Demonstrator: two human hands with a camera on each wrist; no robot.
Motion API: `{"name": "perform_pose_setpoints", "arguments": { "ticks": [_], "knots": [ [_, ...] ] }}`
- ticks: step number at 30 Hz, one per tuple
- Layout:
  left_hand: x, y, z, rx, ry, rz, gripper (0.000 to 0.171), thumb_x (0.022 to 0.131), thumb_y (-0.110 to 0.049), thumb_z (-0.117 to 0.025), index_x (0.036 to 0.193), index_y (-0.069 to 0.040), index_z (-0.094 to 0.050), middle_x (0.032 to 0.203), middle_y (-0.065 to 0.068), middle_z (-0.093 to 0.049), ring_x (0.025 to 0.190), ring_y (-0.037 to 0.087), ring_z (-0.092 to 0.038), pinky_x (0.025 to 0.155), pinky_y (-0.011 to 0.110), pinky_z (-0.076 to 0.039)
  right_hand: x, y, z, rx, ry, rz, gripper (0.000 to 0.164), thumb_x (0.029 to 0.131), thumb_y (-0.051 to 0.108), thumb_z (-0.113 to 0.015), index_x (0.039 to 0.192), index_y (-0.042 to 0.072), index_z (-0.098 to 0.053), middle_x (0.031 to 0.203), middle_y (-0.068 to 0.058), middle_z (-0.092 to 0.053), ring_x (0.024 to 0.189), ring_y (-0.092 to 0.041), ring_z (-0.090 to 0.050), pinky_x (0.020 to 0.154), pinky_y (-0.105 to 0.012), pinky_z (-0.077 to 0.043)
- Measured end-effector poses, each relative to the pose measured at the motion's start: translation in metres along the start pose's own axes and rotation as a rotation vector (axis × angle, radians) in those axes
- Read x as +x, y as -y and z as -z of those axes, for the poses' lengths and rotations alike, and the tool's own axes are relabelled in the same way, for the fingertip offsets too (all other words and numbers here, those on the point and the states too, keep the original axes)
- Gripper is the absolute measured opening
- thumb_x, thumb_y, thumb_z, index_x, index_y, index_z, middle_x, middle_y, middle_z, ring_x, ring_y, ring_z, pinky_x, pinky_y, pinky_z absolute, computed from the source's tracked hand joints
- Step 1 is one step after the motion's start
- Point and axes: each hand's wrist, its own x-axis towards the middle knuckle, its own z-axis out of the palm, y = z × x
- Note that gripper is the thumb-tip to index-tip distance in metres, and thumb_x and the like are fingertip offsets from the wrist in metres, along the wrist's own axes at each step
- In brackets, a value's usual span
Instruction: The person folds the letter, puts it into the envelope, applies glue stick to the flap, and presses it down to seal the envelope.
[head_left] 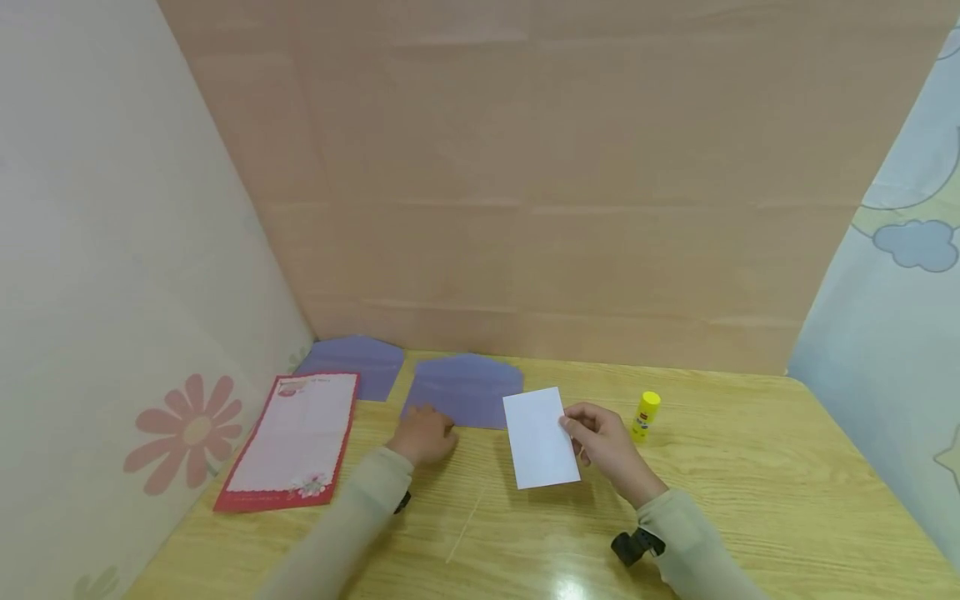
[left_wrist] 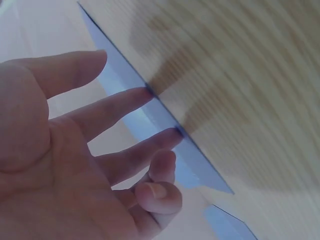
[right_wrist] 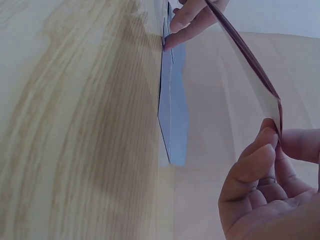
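Envelope step: the purple envelope [head_left: 465, 390] seems to be getting steadied or lined up while the white paper [head_left: 540, 442] is held ready beside it; this is a judgement from the pose.
Next move: it would likely call for the left hand [head_left: 423, 435] to keep the purple envelope from sliding while the white paper is brought squarely over it, edges kept flat.
White paper: off the counter [head_left: 750, 475], at the near right corner of the purple envelope and overlapping it in the head view; the right wrist view shows it edge-on, apparently folded, with a dark reddish outer side.
Right hand [head_left: 607, 446]: to the right of the purple envelope, pinching the white paper's right edge between thumb and fingers.
Left hand: at the purple envelope's near edge, two extended fingertips [left_wrist: 142, 93] touching it, the other two fingers curled in, nothing gripped; it is apart from the white paper.
Glue stick [head_left: 646, 417]: upright, right of the purple envelope, beyond the right hand.
Second envelope [head_left: 375, 371]: left of the purple envelope, partly covered by the red-bordered sheet [head_left: 292, 437].
Red-bordered sheet: left of the purple envelope and reaching nearer the person.
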Motion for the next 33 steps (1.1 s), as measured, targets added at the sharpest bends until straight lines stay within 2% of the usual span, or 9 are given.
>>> {"name": "perform_pose_setpoints", "arguments": {
  "ticks": [4,7,12,18,25,27,28,31,33],
  "knots": [
    [-0.009,-0.015,-0.003,0.033,0.033,-0.045,0.036,0.099,-0.025,-0.060,0.125,-0.003,-0.069,0.121,0.019,-0.060,0.119,0.044,-0.049,0.097,0.056,-0.045,0.000,0.000,0.000,0.003,-0.006,-0.001,0.027,0.102,0.017,-0.059,0.118,-0.004,-0.063,0.077,-0.004,-0.060,0.063,-0.016,-0.051,0.051,-0.027,-0.044],
    [-0.016,-0.027,-0.005,0.100,0.053,-0.089,0.035,0.099,-0.026,-0.060,0.123,-0.004,-0.070,0.118,0.018,-0.062,0.117,0.040,-0.051,0.097,0.052,-0.046,0.000,0.000,0.001,0.001,-0.003,0.001,0.027,0.102,0.017,-0.059,0.119,-0.004,-0.062,0.079,-0.004,-0.061,0.064,-0.017,-0.052,0.052,-0.028,-0.044],
    [-0.030,-0.048,-0.008,0.188,0.078,-0.157,0.030,0.097,-0.025,-0.060,0.118,-0.006,-0.073,0.109,0.013,-0.067,0.103,0.030,-0.053,0.090,0.043,-0.047,0.001,-0.001,0.003,-0.013,-0.007,-0.001,0.026,0.102,0.016,-0.058,0.118,-0.004,-0.062,0.079,-0.005,-0.061,0.065,-0.017,-0.052,0.052,-0.028,-0.045],
    [-0.046,-0.068,-0.012,0.216,0.097,-0.218,0.018,0.093,-0.026,-0.064,0.086,-0.012,-0.073,0.086,0.005,-0.062,0.091,0.024,-0.052,0.076,0.037,-0.047,0.003,-0.001,0.004,-0.023,-0.013,-0.004,0.024,0.102,0.015,-0.057,0.117,-0.004,-0.062,0.081,-0.006,-0.063,0.065,-0.017,-0.053,0.052,-0.027,-0.045],
    [-0.061,-0.080,-0.017,0.234,0.102,-0.282,0.028,0.088,-0.021,-0.065,0.063,-0.016,-0.052,0.068,-0.003,-0.044,0.074,0.015,-0.039,0.069,0.027,-0.034,0.001,-0.003,0.003,-0.034,-0.033,-0.030,0.024,0.102,0.015,-0.059,0.117,-0.003,-0.064,0.077,-0.005,-0.059,0.066,-0.020,-0.052,0.053,-0.030,-0.048],
    [-0.063,-0.082,-0.018,0.230,0.104,-0.286,0.029,0.087,-0.021,-0.065,0.063,-0.016,-0.052,0.068,-0.003,-0.043,0.073,0.014,-0.037,0.068,0.027,-0.033,0.001,-0.005,0.003,-0.044,-0.036,-0.027,0.024,0.101,0.016,-0.059,0.117,-0.003,-0.064,0.077,-0.005,-0.060,0.066,-0.020,-0.053,0.053,-0.030,-0.047],
    [-0.063,-0.082,-0.018,0.219,0.107,-0.283,0.025,0.087,-0.022,-0.066,0.065,-0.015,-0.056,0.070,-0.003,-0.045,0.074,0.014,-0.037,0.066,0.027,-0.033,0.001,-0.005,0.003,-0.040,-0.039,-0.029,0.025,0.101,0.016,-0.059,0.117,-0.003,-0.064,0.078,-0.005,-0.060,0.067,-0.020,-0.053,0.053,-0.029,-0.047],
    [-0.058,-0.080,-0.017,0.146,0.115,-0.259,0.014,0.088,-0.025,-0.068,0.080,-0.013,-0.070,0.076,-0.002,-0.055,0.074,0.013,-0.045,0.065,0.026,-0.038,0.003,-0.006,0.003,-0.024,-0.048,-0.045,0.024,0.102,0.017,-0.059,0.116,-0.002,-0.064,0.082,-0.005,-0.063,0.067,-0.018,-0.051,0.055,-0.027,-0.046],
    [-0.050,-0.076,-0.017,0.109,0.095,-0.239,0.019,0.087,-0.030,-0.072,0.091,-0.012,-0.072,0.081,-0.001,-0.058,0.076,0.013,-0.048,0.063,0.027,-0.041,0.004,-0.006,0.003,-0.018,-0.055,-0.052,0.024,0.102,0.017,-0.059,0.116,-0.001,-0.065,0.085,-0.005,-0.063,0.067,-0.016,-0.050,0.055,-0.025,-0.044]
  ]
}}
